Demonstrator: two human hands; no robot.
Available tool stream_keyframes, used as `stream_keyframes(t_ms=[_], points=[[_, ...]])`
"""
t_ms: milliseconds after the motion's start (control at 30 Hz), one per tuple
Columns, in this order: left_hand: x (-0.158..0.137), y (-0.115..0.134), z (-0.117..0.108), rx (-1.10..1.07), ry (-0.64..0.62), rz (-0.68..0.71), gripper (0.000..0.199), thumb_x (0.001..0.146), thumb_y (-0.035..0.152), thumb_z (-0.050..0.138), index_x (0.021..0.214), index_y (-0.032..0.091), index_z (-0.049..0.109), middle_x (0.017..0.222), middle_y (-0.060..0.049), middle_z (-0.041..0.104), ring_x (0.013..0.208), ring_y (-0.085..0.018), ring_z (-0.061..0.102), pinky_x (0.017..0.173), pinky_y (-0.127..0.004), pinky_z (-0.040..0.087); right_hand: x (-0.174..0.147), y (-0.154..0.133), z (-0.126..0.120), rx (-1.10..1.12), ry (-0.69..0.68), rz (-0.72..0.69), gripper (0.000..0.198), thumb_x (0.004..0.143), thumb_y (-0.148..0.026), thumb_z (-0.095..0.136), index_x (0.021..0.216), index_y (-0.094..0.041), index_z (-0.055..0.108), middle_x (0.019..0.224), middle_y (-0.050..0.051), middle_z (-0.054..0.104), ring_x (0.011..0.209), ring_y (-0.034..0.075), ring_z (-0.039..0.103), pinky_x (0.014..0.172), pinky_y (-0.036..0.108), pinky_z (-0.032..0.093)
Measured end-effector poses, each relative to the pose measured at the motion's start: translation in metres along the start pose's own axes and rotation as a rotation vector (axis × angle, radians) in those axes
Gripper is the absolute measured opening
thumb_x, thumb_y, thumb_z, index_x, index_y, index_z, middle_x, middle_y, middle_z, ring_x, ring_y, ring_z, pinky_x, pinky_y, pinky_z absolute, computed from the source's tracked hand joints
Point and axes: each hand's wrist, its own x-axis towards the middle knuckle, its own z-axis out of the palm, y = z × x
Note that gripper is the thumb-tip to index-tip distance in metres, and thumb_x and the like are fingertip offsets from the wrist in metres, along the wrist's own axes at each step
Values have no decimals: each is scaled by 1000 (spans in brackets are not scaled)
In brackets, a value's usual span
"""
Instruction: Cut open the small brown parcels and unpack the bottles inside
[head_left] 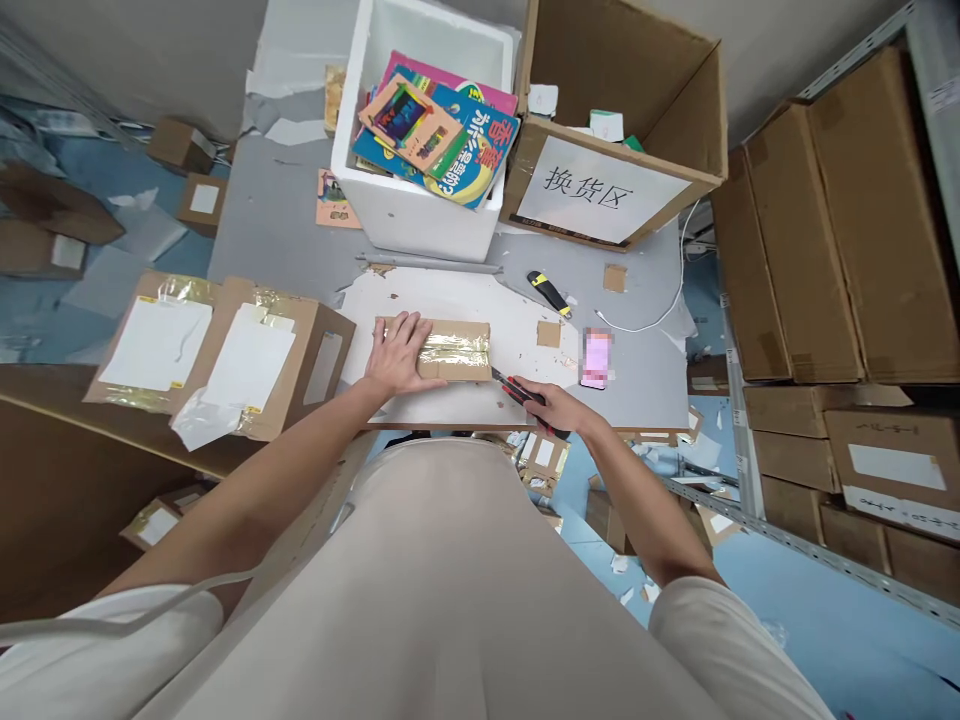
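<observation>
Pale shirt (pixel 442 580) nearest the camera; beyond it, taped carton (pixel 459 366) on the table (pixel 649 385), close to its front edge; left hand (pixel 399 356) spread flat over the carton's left end; right hand (pixel 556 405) closed around a red-and-black knife (pixel 517 391), tip at the carton's right edge, contact unclear; sheet (pixel 559 210) on the large box (pixel 667 212) reads 换货区; room for moving extends behind the carton to the foam box (pixel 420 225); rightward, cardboard scrap (pixel 548 333), black-and-yellow cutter (pixel 549 294) and phone (pixel 596 357) narrow it.
</observation>
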Motion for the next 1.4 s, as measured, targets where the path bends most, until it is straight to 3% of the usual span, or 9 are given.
stream_keyframes(t_ms=[200, 300, 433, 600, 767, 967, 1067, 1233, 1400], points=[[-1, -1, 1, -13, 17, -2, 109, 59, 78, 58, 144, 15, 32, 149, -19, 33, 138, -42, 24, 113, -58, 3, -24, 19, 11, 139, 103, -51, 63, 87, -31, 55, 147, -27, 35, 70, -3, 62, 40, 8, 51, 37, 21, 44], [-1, 1, 0, -14, 16, -10, 110, 57, 79, 59, 143, 15, 34, 149, -21, 33, 139, -42, 24, 113, -58, 3, -28, 28, 22, 404, 294, -78, 66, 84, -36, 60, 144, -26, 36, 79, -1, 65, 45, 9, 56, 42, 24, 50], [3, -5, -10, -41, -24, -20, 104, 61, 76, 58, 144, 16, 35, 152, -20, 30, 140, -42, 23, 113, -58, 8, 17, 20, 70, 918, 632, -109, 40, 79, -38, 66, 113, -22, 51, 93, 1, 66, 65, 12, 66, 56, 27, 57], [12, -37, -27, -196, 22, -334, 58, 87, 46, 36, 133, 13, 51, 139, -16, 50, 129, -32, 44, 108, -48, 31, 70, -2, 123, 1299, 715, -60, 26, 83, -39, 64, 94, -24, 46, 87, -2, 63, 75, 15, 70, 67, 34, 60], [-7, -50, -21, -419, 59, -512, 38, 81, 41, 44, 104, 18, 65, 104, -10, 71, 92, -25, 65, 85, -35, 49, 85, -9, 93, 1205, 800, -170, 18, 86, -32, 58, 97, -24, 46, 87, -2, 63, 79, 13, 68, 67, 29, 58], [-61, 2, 19, -715, 103, -589, 35, 77, 54, 53, 83, 20, 57, 80, -4, 69, 64, -17, 63, 66, -30, 50, 112, -19, 50, 1015, 669, -267, 21, 80, -31, 60, 96, -24, 48, 92, -1, 65, 79, 12, 65, 66, 27, 56], [-74, 24, 33, -863, 98, -607, 39, 74, 59, 57, 80, 21, 55, 73, -2, 66, 62, -16, 62, 64, -29, 50, 118, -18, 52, 993, 655, -299, 23, 79, -32, 61, 96, -24, 48, 93, -1, 67, 78, 12, 65, 69, 28, 56], [-74, 26, 27, -776, 52, -605, 41, 70, 60, 61, 78, 20, 58, 74, -3, 67, 71, -18, 64, 71, -31, 51, 108, -7, 64, 1029, 635, -267, 31, 76, -34, 67, 98, -24, 48, 106, 3, 67, 86, 14, 68, 72, 29, 56], [-31, 5, 3, -652, 40, -518, 45, 77, 54, 55, 102, 16, 61, 101, -11, 69, 84, -22, 66, 79, -36, 53, 73, 12, 87, 990, 684, -157, 37, 73, -43, 71, 97, -21, 54, 105, 6, 68, 77, 15, 68, 68, 31, 57]])
